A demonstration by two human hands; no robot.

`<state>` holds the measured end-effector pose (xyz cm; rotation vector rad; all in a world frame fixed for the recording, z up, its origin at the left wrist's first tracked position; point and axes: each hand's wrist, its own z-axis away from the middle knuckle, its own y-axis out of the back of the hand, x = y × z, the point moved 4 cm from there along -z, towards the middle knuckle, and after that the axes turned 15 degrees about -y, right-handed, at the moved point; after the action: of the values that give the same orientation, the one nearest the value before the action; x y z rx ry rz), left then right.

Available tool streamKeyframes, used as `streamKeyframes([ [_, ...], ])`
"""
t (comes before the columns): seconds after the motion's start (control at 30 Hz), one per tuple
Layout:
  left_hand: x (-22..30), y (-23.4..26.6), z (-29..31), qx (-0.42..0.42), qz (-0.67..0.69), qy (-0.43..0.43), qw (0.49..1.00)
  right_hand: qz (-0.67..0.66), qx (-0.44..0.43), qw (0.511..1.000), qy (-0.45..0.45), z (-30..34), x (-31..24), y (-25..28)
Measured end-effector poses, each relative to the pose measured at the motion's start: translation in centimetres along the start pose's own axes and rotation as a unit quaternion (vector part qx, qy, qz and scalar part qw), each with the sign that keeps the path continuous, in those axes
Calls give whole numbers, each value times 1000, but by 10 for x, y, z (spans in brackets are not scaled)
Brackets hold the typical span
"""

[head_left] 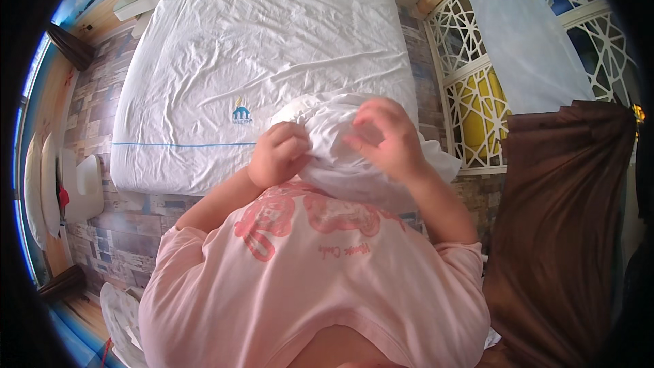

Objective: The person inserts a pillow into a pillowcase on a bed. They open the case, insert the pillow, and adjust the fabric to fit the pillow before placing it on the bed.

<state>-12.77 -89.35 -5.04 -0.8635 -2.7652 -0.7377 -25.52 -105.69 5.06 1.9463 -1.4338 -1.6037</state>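
Observation:
A bunched white bed linen (334,126) is gathered in front of my chest, over the foot end of the bed. My left hand (278,155) is closed on the left edge of this bundle, its fingers curled into the fabric. On the other side, my right hand (390,138) is over the linen with thumb and fingers curved and apart, slightly blurred; nothing shows between them. Beyond both hands lies the bed (272,34), covered by a wrinkled white sheet with a blue line and a small blue emblem near its foot. The bundle's lower folds hang towards my shirt.
Patchwork wood-look floor (102,109) surrounds the bed. At left stand a white chair (87,187) and white pillows (42,187). To the right are a white lattice screen (470,105), a sheer white curtain (528,41) and a brown curtain (562,232).

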Motion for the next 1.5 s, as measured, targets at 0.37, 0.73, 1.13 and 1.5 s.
streamKeyframes([
  [0.37, 0, 3, 4, -137, -4, 29, 990, 167, 29, 986, -5, 32, 27, -1],
  [0.73, 0, -14, -34, -45, -8, 39, 998, 134, 59, 989, -30, 26, 25, -7],
  [1.13, -5, -6, -4, -67, 42, 60, 995, 41, 20, 995, -84, 48, 33, -17],
  [1.5, -12, -30, -18, -64, 65, 79, 993, 67, 15, 995, -78, 47, 38, -24],
])
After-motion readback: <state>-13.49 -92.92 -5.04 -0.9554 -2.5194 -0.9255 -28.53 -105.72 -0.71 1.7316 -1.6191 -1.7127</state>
